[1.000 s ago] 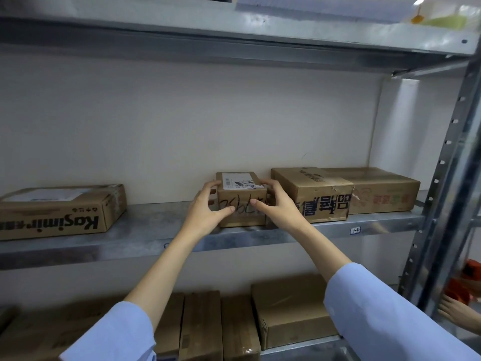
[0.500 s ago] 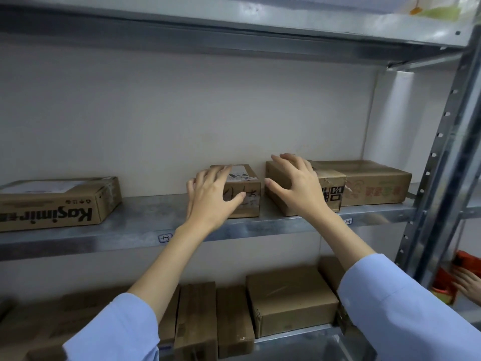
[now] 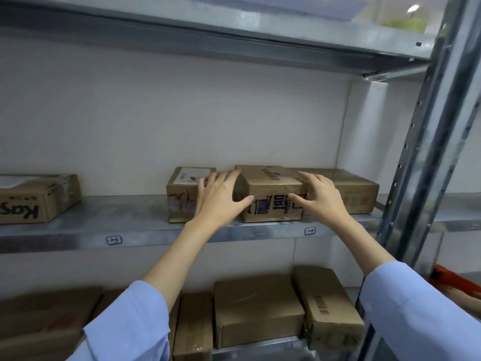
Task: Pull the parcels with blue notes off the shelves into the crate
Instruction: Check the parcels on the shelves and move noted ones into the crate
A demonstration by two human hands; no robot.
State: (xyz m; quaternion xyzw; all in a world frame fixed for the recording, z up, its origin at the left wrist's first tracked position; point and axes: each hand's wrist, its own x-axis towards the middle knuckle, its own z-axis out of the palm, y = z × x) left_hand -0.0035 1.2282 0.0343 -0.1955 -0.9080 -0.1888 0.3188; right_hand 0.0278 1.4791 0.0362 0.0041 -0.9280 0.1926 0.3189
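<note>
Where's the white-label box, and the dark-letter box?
Small brown cardboard box with white label [image 3: 181,204], head view, front face.
Brown cardboard box with dark letters [image 3: 273,179], head view, top face.

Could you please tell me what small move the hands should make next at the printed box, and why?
Probably close both hands on the printed box and ease it forward to check: the left hand and right hand flank it, fingers spread, and no blue note shows on its top or front.

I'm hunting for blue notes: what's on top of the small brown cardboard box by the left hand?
A white printed label lies on the small brown cardboard box. No blue note shows, but the left hand covers the top's right edge.
</note>
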